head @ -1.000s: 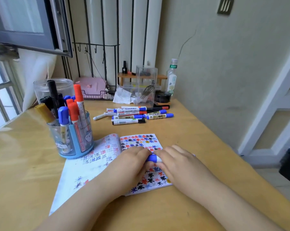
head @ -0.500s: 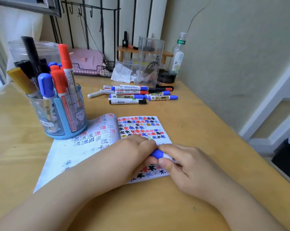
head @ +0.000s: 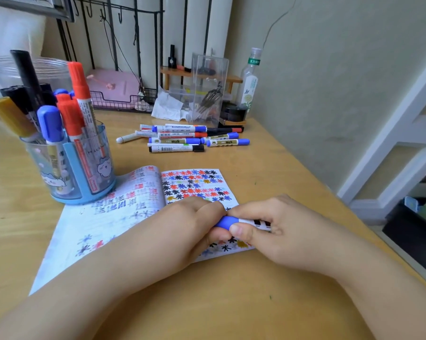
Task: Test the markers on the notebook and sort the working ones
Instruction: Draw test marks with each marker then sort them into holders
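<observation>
Both hands hold one blue-capped white marker point(head: 234, 221) just above the open notebook point(head: 138, 204). My left hand point(head: 185, 224) grips the blue cap end, its fingertips curled around it. My right hand point(head: 280, 229) pinches the white barrel between thumb and fingers. The notebook's right page is covered with red, blue and black star scribbles. A blue pen cup point(head: 77, 165) full of upright markers stands on the notebook's left corner. Several markers point(head: 182, 138) lie in a loose pile farther back on the table.
The wooden table point(head: 231, 303) ends at the right beside a wall. At the back stand a clear plastic box point(head: 208, 89), a bottle point(head: 250, 82), a wire basket point(head: 118, 101) and crumpled paper point(head: 167, 106). A dark bin point(head: 413, 231) sits on the floor at right.
The view has dipped and drawn closer to the table. Both hands keep their hold on the same marker, with slightly more of the white barrel showing now.
</observation>
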`<state>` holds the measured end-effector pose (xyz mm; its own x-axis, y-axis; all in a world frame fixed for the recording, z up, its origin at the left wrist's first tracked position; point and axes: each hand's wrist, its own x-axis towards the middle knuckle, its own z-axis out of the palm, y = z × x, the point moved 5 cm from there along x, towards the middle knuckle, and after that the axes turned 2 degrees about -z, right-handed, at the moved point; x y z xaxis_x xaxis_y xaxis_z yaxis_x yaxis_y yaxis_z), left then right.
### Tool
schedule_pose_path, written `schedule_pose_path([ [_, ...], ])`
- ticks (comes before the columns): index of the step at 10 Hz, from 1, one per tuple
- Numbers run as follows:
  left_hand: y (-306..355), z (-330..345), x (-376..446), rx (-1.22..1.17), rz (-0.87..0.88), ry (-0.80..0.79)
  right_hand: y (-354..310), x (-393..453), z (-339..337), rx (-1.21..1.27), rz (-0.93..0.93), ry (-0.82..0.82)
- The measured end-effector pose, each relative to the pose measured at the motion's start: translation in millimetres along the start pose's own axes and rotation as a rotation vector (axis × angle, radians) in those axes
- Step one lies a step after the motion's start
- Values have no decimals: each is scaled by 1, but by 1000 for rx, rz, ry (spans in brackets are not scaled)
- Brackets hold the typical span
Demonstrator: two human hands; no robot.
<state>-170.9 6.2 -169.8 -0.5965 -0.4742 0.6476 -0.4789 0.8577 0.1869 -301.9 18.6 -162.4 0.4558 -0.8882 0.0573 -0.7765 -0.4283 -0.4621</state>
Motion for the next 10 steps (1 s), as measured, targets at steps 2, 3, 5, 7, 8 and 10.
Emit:
schedule_pose_path([
  [2,-49,-8,-14,-57,-183,-23,39,-16,-43,147,307,-29],
  [3,-34,-11,-8,-97,-173,-64,46,-31,-45,59,327,-20],
  [5,-30,-8,-15,-175,-238,-84,37,-38,-19,549,302,107],
  [7,-26,-1,-18,-175,-233,-106,30,-40,-8,1122,279,358],
  [8,-26,1,-19,-193,-231,-114,33,-37,-3,1445,255,370],
  [10,-24,6,-19,-242,-294,-144,40,-28,2,1244,151,502],
])
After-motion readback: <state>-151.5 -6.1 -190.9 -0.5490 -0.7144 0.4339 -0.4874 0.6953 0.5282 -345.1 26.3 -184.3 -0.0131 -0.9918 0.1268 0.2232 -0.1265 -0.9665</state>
